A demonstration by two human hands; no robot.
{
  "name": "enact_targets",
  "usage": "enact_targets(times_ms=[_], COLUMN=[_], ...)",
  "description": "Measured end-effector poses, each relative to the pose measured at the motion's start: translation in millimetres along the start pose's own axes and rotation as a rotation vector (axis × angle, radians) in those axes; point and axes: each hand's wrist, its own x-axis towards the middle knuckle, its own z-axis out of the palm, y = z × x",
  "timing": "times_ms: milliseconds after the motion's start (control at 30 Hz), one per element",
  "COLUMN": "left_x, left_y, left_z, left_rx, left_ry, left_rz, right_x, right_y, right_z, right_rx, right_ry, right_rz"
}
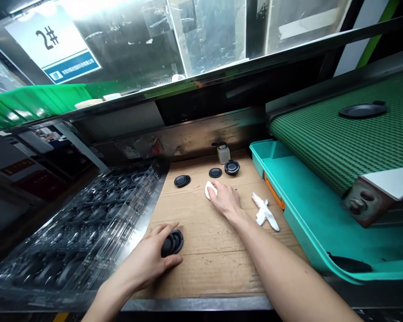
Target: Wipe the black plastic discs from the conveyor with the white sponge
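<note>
My left hand (pixel 144 259) grips a small stack of black round discs (pixel 172 243) resting on the cardboard sheet (pixel 208 264). My right hand (pixel 225 200) presses down on a white folded pad (pixel 210 190), probably cloth, which is partly hidden under my fingers. Just beyond it lie a single black disc (pixel 215 172), a low stack of black discs (pixel 182 180) and a taller black ringed stack (pixel 232 167). A small clear bottle with a black cap (pixel 223 153) stands at the back of the cardboard.
A crumpled white cloth (pixel 264 211) lies at the cardboard's right side, beside a teal tray (pixel 305 219). A green mesh conveyor belt (pixel 336 147) carries a black disc (pixel 362 110). On the left is a clear plastic tray of black parts (pixel 80 228).
</note>
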Motion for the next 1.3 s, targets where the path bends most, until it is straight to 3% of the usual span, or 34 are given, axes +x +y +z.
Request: enact_targets(times_ms=[200,467,533,633,767,867,1000,1133,1200,1300], left_x=[23.9,43.9,47.8,68.0,136.4,203.6,268.4,287.2,281.7,255.5], left_y=[4.5,-34.3,-35.7,-12.4,53.7,93.8,111.5,110.6,108.4,102.5], left_z=[-1.6,-22.4,-24.0,-27.4,-28.9,-24.8,-16.5,-16.9,-20.4,-20.9], left_rx=[-0.037,0.024,0.05,0.13,0.161,0.151,0.136,0.099,0.085,-0.084], left_ry=[-0.001,0.007,0.017,0.136,0.275,0.273,0.202,0.108,0.111,0.232], left_rz=[0.072,0.116,0.13,0.176,0.268,0.273,0.211,0.261,0.261,0.18], right_x=[-2.9,-3.0,-2.5,-1.7,-0.3,1.6,5.3,7.2,6.5,5.3], right_y=[-1.3,-4.4,-5.4,-6.4,-5.6,-3.2,0.7,2.8,3.2,4.8], right_z=[-2.0,-8.9,-10.2,-11.9,-14.4,-14.5,-11.9,-12.1,-13.8,-16.9], right_rx=[0.019,0.043,0.016,0.014,0.018,0.008,0.02,0.038,0.038,0.055], right_ry=[0.013,0.029,0.019,0.025,0.028,0.046,0.064,0.055,0.054,0.049], right_rz=[-0.019,0.018,0.023,0.03,0.074,0.102,0.11,0.092,0.094,0.112])
